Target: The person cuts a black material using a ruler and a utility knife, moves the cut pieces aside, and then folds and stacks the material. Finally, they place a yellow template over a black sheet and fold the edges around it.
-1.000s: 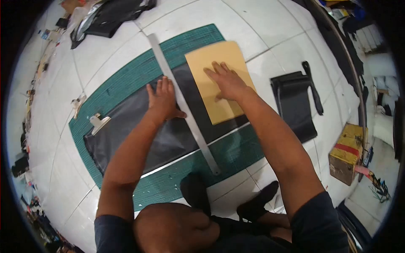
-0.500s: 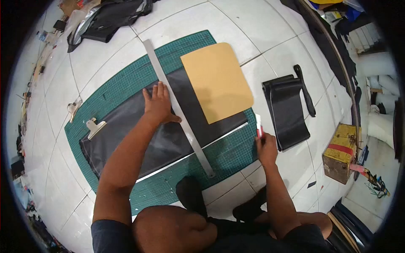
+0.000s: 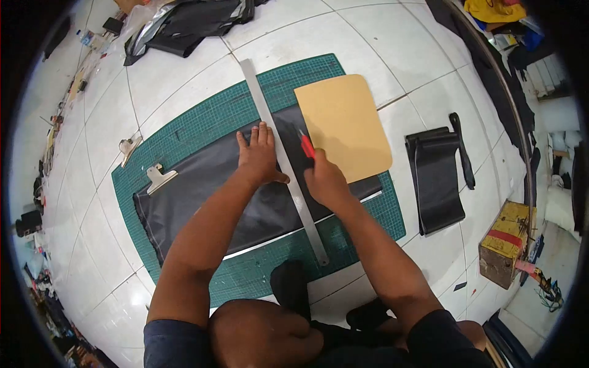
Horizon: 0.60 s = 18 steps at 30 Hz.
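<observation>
- since half a second ago, the right hand (image 3: 329,179) has swung from the mat's near-right edge to a spot just beside the ruler, while the left hand (image 3: 260,156) has kept its place; the whole view has shifted slightly too.
- right hand: closed around a red cutter (image 3: 308,147), its narrow tip pointing to 11 o'clock; the palm hides the rear of the handle, and most of the fingers are out of sight beneath the knuckles.
- whether the tip touches the black sheet (image 3: 202,196) below it i cannot tell.
- left hand: spread flat and grasping nothing, pressed on the sheet, with its thumb on the metal ruler (image 3: 297,199).
- ruler: crosses the sheet from 11 o'clock to 5 o'clock, both ends reaching onto the green mat (image 3: 202,129).
- tan card (image 3: 346,129): at 1 o'clock from the right hand, covering part of the sheet.
- clip (image 3: 161,178): at 9 o'clock from the left hand, on the sheet's edge; a second clip (image 3: 130,149) sits at the mat's 10 o'clock corner.
- folded black piece (image 3: 437,181): on the tiles at 3 o'clock, its inner layers hidden.
- dark material (image 3: 202,27) at 12 o'clock: cut off by the frame.
- clutter along 9 o'clock: too blurred to name.
</observation>
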Each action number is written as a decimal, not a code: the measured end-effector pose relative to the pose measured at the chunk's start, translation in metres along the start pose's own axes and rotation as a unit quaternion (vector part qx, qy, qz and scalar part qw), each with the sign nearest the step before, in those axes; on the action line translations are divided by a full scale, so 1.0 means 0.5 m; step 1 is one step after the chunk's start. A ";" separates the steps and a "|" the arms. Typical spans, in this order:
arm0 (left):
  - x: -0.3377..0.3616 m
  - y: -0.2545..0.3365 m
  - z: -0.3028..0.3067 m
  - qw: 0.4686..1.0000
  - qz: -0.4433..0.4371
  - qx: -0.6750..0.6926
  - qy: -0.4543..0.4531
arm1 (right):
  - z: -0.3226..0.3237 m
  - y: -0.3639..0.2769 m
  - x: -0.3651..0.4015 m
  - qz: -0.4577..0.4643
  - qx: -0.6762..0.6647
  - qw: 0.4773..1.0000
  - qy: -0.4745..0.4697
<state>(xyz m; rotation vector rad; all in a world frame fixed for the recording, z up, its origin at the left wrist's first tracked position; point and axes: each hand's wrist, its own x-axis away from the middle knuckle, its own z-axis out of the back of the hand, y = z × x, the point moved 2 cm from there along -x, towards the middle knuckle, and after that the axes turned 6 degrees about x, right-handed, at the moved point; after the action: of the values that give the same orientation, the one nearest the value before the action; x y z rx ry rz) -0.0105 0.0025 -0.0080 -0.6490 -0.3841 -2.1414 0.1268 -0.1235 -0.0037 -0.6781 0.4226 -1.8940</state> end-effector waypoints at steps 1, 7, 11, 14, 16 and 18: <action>0.000 0.002 0.002 1.000 0.000 0.000 0.000 | -0.008 -0.027 -0.024 0.006 0.021 1.000 -0.015; -0.016 -0.009 -0.020 1.000 -0.004 0.000 0.026 | -0.052 -0.096 -0.101 -0.025 0.086 0.993 -0.079; -0.016 -0.019 -0.034 0.999 -0.012 0.012 0.040 | -0.070 -0.092 -0.118 -0.012 0.074 0.995 -0.067; -0.014 -0.018 -0.030 0.999 -0.014 0.008 0.032 | -0.069 -0.093 -0.122 -0.014 0.066 0.995 -0.075; -0.013 -0.018 -0.024 0.999 -0.015 0.006 0.029 | -0.066 -0.098 -0.122 -0.012 0.075 0.994 -0.073; -0.009 -0.017 -0.024 0.999 -0.017 0.014 0.034 | -0.066 -0.104 -0.123 -0.016 0.073 0.994 -0.080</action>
<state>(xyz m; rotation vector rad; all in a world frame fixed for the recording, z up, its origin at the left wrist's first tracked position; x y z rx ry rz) -0.0188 0.0046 -0.0207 -0.5559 -0.3901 -2.1810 0.0875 -0.0467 -0.0160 -0.7359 0.1714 -1.8648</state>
